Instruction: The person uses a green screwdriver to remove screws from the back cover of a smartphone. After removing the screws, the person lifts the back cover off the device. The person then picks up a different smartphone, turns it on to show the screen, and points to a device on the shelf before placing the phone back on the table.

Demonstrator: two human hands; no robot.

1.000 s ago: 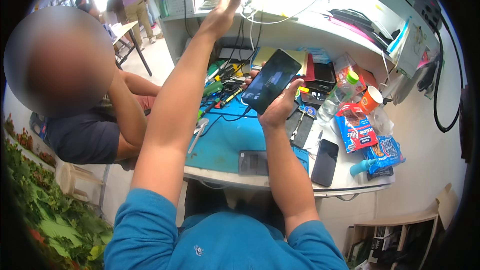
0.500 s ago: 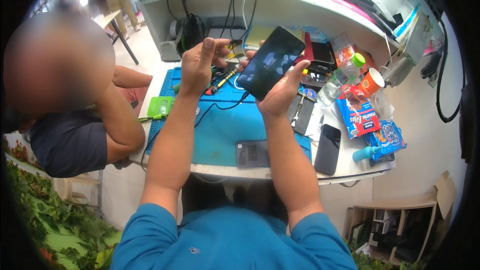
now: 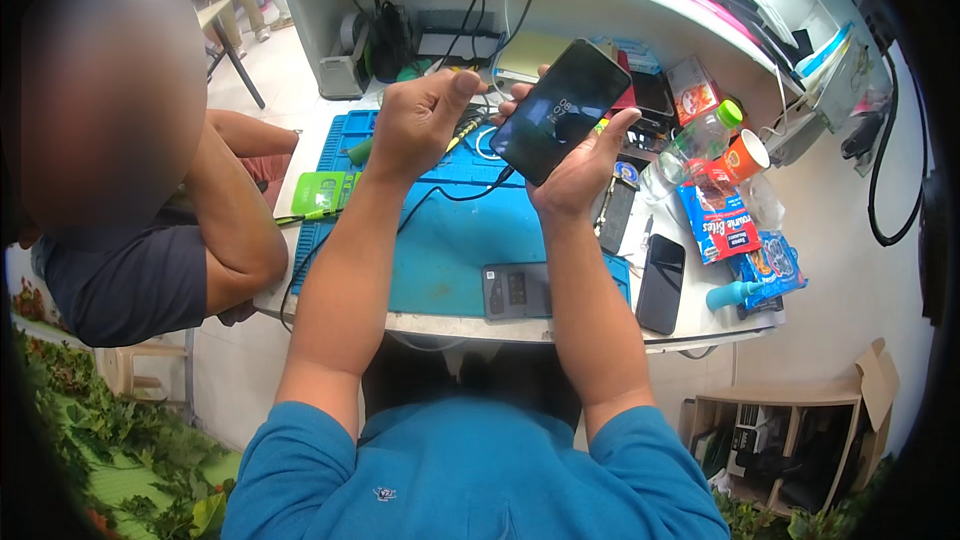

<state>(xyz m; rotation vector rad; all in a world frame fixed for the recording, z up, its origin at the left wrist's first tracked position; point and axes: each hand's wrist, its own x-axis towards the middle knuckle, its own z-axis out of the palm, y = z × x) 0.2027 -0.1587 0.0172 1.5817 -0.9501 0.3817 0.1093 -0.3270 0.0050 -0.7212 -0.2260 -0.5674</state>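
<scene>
My right hand (image 3: pixel 575 175) holds up a black smartphone (image 3: pixel 563 110), its palm and fingers cradling the edges. Pale clock digits glow on the dark screen. A black cable (image 3: pixel 450 197) runs across the mat to the phone's lower end. To the left, my left hand (image 3: pixel 425 120) is raised with curled fingers and the thumb toward the phone; whatever it may pinch is hidden. Below, a grey phone back panel (image 3: pixel 515 290) with camera holes lies on the blue work mat (image 3: pixel 440 260), partly covered by my right forearm. Another dark phone (image 3: pixel 661 283) rests right of the mat.
At right stand a green-capped bottle (image 3: pixel 690 152), an orange paper cup (image 3: pixel 745 155), snack packets (image 3: pixel 722 220) and a light-blue bottle (image 3: pixel 733 294). Left are a green box (image 3: pixel 322 195) and a seated person (image 3: pixel 130 270). A shelf (image 3: pixel 620 20) with hanging cables backs the table.
The phone's screen now displays clock digits in place of a dim picture. My left hand's fingers have curled in, and the hand has moved slightly right. The whole view has shifted a little.
</scene>
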